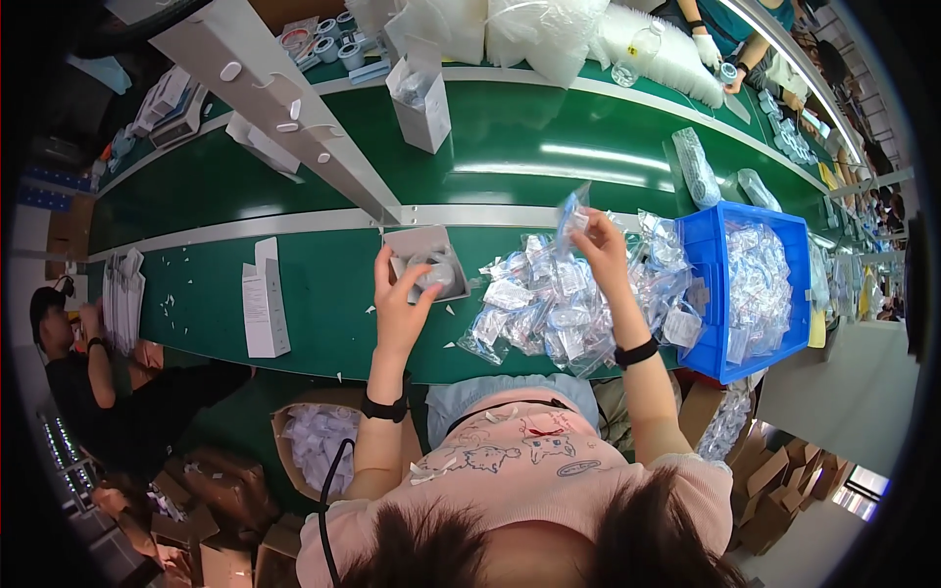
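My left hand (pixel 402 302) is closed on a small open white box (pixel 453 285) on the green bench. Some of its fingers lie along the box's left side, and others reach over a clear wrapped round item (pixel 431 271) inside. Raised over the bench, my right hand (pixel 600 243) pinches a small clear plastic bag (pixel 571 218) with a blue edge. Below and around it spreads a pile of similar clear bags (pixel 549 299) with white labels. What sits inside the held bag is too small to make out.
A blue bin (pixel 718 294) full of clear bags stands right of the pile. Left lies a white folded carton (pixel 263 304). A tall white box (pixel 420 108) stands on the far bench, beyond a metal post (pixel 294 108). Another person (pixel 74 363) works at the left.
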{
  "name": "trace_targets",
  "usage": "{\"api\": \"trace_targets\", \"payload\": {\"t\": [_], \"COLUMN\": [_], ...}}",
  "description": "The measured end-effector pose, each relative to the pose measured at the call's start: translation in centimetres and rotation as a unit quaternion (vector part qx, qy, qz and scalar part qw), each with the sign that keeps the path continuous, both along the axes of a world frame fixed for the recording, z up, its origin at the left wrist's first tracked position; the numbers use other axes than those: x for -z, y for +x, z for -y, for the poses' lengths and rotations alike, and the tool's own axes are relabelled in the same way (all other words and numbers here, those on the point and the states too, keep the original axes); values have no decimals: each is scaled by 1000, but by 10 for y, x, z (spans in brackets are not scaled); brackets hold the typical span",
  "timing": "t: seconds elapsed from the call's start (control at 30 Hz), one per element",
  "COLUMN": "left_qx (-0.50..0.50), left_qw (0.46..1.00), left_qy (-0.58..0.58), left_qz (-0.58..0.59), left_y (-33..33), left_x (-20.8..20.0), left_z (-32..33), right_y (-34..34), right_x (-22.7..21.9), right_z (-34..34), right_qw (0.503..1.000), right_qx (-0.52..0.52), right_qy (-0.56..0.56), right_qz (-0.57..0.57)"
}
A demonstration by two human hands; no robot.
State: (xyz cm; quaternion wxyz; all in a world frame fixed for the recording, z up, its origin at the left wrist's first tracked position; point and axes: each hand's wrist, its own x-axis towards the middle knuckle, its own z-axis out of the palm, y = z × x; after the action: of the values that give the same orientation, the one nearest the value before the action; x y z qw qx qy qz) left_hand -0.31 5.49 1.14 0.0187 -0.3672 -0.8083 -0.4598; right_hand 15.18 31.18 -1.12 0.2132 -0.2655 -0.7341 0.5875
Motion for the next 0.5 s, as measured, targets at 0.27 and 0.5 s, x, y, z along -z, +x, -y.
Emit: {"api": "trace_targets", "payload": {"t": [0.27,0.5], "left_qx": [-86,-64], "left_qw": [968,954], "left_qy": [23,130], "left_qz": [233,264], "left_y": [-20,-18], "left_x": [1,5], "left_z": [-8,-8], "right_y": [-62,-62], "right_x": [-37,-30], "right_z": [115,134], "right_qw": [962,916], "right_qx": [-91,-141], "right_qy": [-60,341], "right_qz": [-251,-158]}}
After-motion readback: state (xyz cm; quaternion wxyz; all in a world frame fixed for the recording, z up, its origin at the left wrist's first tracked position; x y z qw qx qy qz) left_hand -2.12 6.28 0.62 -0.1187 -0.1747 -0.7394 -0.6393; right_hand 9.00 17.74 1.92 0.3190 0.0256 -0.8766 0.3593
